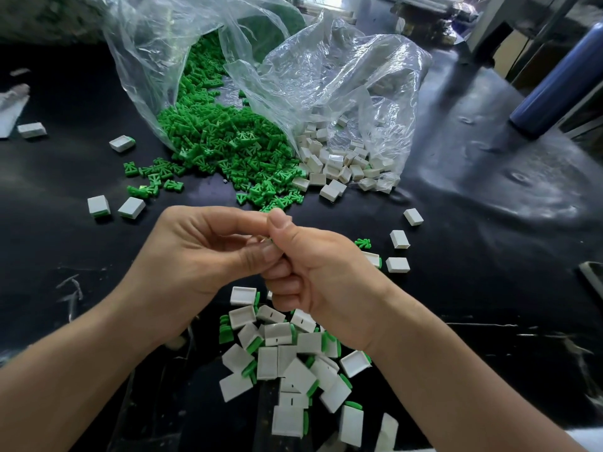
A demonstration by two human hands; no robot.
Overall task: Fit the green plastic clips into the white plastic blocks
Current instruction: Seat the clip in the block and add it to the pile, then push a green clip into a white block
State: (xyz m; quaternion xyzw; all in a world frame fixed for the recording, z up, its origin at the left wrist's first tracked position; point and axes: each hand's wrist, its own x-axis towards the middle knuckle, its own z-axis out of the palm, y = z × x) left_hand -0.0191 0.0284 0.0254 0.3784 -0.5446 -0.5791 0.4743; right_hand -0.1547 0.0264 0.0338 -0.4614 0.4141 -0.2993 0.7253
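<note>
My left hand (208, 252) and my right hand (316, 275) meet above the middle of the black table, fingertips together. Both pinch a small piece (265, 238) between them. Only a pale sliver of it shows, so I cannot tell whether it is a clip or a block. A heap of green clips (225, 141) spills from a clear bag (156, 50) at the back. To its right, white blocks (339, 163) spill from a second clear bag (352, 76). Below my hands lies a pile of white blocks with green clips fitted (293, 360).
Loose white blocks lie at the left (98, 205), far left (121, 143) and right (398, 239). A stray green clip (363, 243) sits by my right hand. A dark blue cylinder (554, 86) stands at the back right. The black table (473, 197) is wrinkled and glossy.
</note>
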